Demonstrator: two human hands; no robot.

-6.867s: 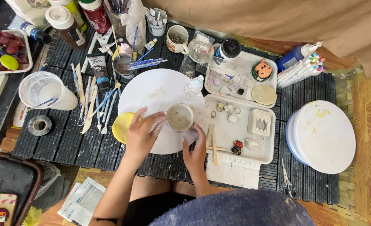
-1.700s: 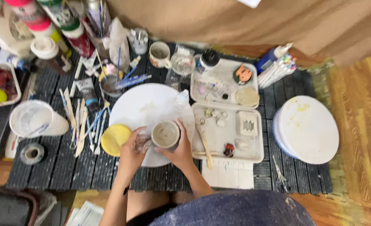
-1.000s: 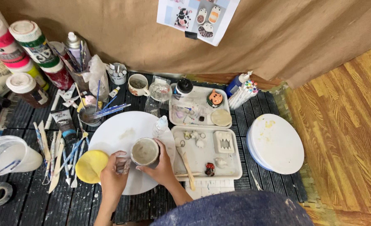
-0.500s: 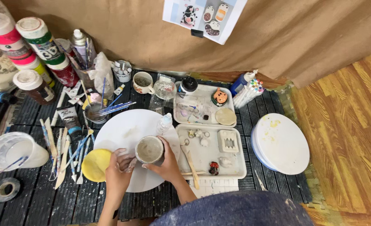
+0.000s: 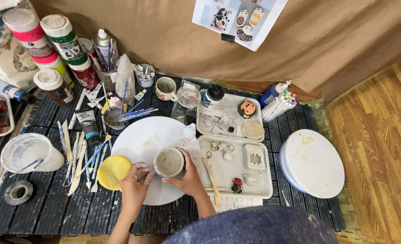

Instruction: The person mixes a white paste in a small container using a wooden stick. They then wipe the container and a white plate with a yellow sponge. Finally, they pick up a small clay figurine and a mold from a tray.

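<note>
Change: both hands and cup sit nearer the round white board's (image 5: 139, 140) front edge than before.
Right hand (image 5: 188, 174): fingers curled around one small grey clay cup (image 5: 169, 162).
Left hand (image 5: 135, 183): fingertips pressing the cup's side; one yellow round sponge (image 5: 113, 171) just left.

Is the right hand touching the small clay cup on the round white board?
Touching. The head view shows the right hand wrapped around the clay cup, fingers pressed on its side.

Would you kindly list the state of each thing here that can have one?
clay cup: upright, open at the top, on the white round board.
right hand: wrapped round the cup's side.
left hand: fingers at the cup's left side.
yellow sponge: lying flat, untouched.
paint jars: upright, lids on.
spray bottle: lying on the board.
</note>
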